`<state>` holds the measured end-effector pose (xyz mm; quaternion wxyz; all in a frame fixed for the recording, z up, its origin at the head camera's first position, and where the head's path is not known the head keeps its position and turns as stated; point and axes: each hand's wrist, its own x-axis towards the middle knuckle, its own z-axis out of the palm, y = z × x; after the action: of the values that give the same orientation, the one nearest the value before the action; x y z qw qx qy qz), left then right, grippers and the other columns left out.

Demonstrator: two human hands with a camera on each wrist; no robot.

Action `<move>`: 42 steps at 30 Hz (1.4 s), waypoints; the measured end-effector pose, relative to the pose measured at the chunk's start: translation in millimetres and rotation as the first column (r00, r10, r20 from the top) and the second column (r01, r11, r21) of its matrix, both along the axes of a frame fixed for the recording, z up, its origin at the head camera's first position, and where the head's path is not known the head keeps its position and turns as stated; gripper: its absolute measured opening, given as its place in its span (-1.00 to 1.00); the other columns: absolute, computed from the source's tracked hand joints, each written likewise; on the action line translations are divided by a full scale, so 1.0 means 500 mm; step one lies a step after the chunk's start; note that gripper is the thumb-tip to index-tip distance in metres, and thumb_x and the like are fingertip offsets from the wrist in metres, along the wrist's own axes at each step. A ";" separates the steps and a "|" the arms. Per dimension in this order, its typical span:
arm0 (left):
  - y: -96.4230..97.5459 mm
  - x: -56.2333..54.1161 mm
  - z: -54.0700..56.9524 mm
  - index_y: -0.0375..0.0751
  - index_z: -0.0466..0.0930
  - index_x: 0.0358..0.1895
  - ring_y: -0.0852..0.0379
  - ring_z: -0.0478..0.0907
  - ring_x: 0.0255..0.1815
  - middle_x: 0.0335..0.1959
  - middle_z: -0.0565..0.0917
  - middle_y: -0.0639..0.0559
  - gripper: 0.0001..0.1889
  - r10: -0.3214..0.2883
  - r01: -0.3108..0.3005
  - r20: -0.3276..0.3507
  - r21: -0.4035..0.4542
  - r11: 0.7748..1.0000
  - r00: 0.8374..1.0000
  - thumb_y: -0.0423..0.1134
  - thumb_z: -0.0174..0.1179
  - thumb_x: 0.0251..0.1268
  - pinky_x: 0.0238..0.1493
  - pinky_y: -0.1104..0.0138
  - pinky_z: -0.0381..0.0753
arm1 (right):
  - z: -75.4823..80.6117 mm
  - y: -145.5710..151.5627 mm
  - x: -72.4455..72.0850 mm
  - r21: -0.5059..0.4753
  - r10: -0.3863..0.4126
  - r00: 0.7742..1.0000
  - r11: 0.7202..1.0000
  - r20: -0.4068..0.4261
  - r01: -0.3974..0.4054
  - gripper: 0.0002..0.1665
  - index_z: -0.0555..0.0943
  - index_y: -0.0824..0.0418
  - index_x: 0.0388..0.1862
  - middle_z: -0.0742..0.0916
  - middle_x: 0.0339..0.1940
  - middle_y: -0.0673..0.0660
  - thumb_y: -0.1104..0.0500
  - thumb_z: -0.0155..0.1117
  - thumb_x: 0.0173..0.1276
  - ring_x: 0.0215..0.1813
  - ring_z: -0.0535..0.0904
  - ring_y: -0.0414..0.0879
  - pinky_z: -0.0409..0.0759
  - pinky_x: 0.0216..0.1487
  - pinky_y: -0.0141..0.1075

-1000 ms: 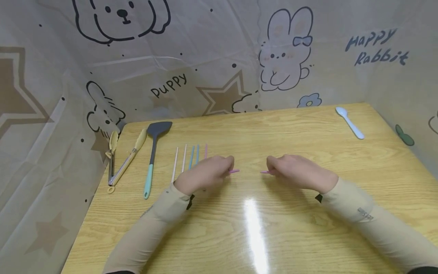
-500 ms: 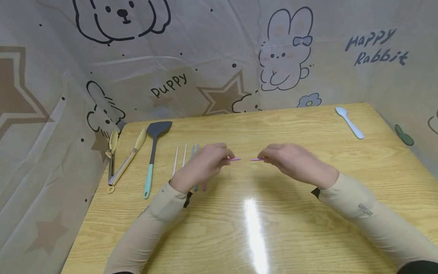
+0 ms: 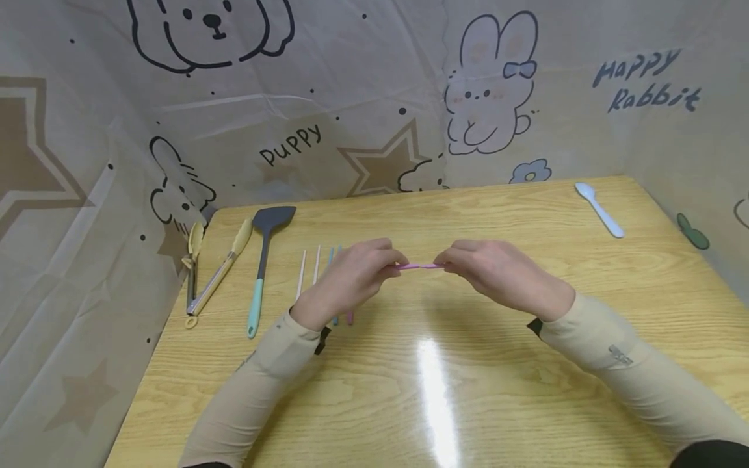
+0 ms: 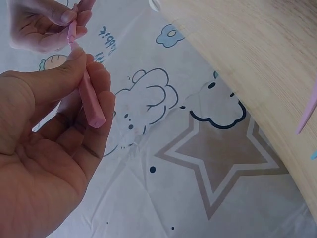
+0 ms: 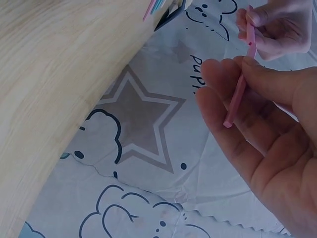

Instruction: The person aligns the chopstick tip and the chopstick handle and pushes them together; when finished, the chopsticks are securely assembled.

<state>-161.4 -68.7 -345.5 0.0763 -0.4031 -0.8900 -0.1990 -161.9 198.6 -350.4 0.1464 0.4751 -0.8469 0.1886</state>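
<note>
In the head view, my left hand [image 3: 363,276] and right hand [image 3: 494,276] face each other above the middle of the table. Between left thumb and fingers I pinch a short, thin pink chopstick piece [image 4: 91,104], its blunt square end toward the left wrist camera. My right hand pinches a second pink chopstick piece [image 5: 237,99] in the same way. Their inner ends meet in a line between my fingertips. Pale chopsticks [image 3: 301,276], blue chopsticks [image 3: 331,255] and a pink chopstick [image 3: 350,318] lie on the table, partly hidden by my left hand and wrist.
To the left, a dark-headed spatula [image 3: 262,260] with a mint handle lies beside spread tongs [image 3: 221,276]. A pale blue spoon [image 3: 599,209] lies at the back right. A printed cloth [image 3: 374,84] hangs behind the wooden table [image 3: 503,396].
Both hands have risen off the tabletop and moved slightly away from me and toward each other. The gap between the two pink chopstick pieces has closed.
</note>
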 end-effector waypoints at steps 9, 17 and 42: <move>0.000 -0.002 -0.001 -0.20 0.73 -0.11 0.27 0.40 -0.50 -0.40 0.54 0.12 -0.87 -0.023 0.023 0.005 0.011 1.000 1.000 -0.39 0.28 0.33 -0.47 0.46 0.44 | 0.000 -0.004 -0.001 0.004 0.004 1.000 1.000 0.000 -0.004 -0.81 0.69 0.23 -0.13 0.71 -0.32 -0.01 0.37 0.39 0.27 -0.45 0.54 -0.26 0.60 -0.43 -0.35; 0.002 0.001 0.000 -0.19 0.74 -0.11 0.28 0.44 -0.48 -0.40 0.55 0.11 -0.86 -0.036 0.036 -0.017 0.000 0.999 0.999 -0.39 0.29 0.31 -0.45 0.50 0.45 | 0.001 -0.006 0.001 0.009 -0.004 1.000 1.000 -0.024 0.004 -0.83 0.71 0.21 -0.17 0.70 -0.35 -0.03 0.36 0.40 0.25 -0.48 0.54 -0.26 0.59 -0.47 -0.37; 0.016 0.010 -0.013 -0.23 0.75 -0.19 0.24 0.45 -0.46 -0.41 0.57 0.08 -0.85 -0.044 0.050 -0.159 0.031 0.998 0.986 -0.49 0.32 0.23 -0.49 0.51 0.44 | -0.001 -0.017 0.008 -0.020 0.017 0.988 1.000 -0.154 -0.020 -0.79 0.70 0.25 -0.21 0.69 -0.41 0.01 0.45 0.39 0.20 -0.63 0.42 -0.25 0.46 -0.68 -0.39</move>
<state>-156.6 -60.7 -352.1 0.1489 -0.4371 -0.8679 -0.1835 -158.0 190.2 -351.0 0.2146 0.4943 -0.8267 0.1618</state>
